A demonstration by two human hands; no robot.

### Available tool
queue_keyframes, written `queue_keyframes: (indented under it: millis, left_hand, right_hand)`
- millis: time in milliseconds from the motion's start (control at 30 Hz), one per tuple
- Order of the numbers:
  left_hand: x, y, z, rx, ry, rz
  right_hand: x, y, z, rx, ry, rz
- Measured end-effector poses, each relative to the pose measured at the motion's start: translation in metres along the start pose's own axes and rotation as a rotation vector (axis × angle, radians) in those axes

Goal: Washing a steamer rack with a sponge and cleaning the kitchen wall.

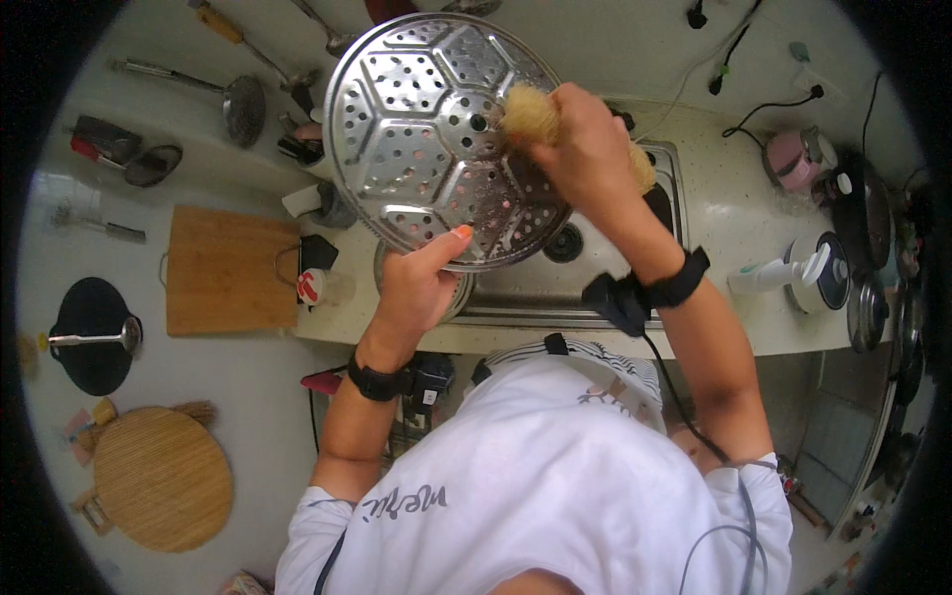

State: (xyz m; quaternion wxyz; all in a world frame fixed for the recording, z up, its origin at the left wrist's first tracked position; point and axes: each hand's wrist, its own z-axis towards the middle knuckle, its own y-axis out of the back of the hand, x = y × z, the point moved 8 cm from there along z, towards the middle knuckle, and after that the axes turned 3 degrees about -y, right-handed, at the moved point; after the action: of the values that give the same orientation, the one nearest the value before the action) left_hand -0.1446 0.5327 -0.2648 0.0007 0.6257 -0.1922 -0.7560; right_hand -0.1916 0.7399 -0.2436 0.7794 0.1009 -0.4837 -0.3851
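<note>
My left hand (pixel 424 275) grips the lower rim of a round perforated metal steamer tray (pixel 409 149), its thumb on the upper face. The tray is tilted up over the sink, and its pressed pattern and round holes face me. A tan fibrous loofah scrubber (pixel 531 117) is held in my right hand (pixel 591 149) against the right part of the tray. Part of the scrubber also shows on the far side of that hand. Wet marks or suds show on the tray's lower right. Below lies a stainless steel sink (pixel 520 291) with a dark drain (pixel 563 243).
A metal pot or bowl (pixel 465 297) stands partly hidden under the tray. Left are a wooden cutting board (pixel 230 271) and a lidded jar (pixel 316 288). A white spray bottle (pixel 773 275), a lidded pot (pixel 818 271) and a pink kettle (pixel 796 160) stand right. Ladles (pixel 244 111) hang on the wall.
</note>
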Motion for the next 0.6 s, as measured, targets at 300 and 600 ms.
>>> queue_keyframes:
  millis: [300,600]
  left_hand:
    - [0.000,0.002,-0.007,0.027,0.024,-0.150]
    - [0.023,-0.003,-0.010,-0.109,0.429,-0.879]
  right_hand:
    - [-0.047,0.006,0.016,0.087,-0.132,-0.136]
    - [-0.017,0.023,-0.003,0.116,0.098,-0.167]
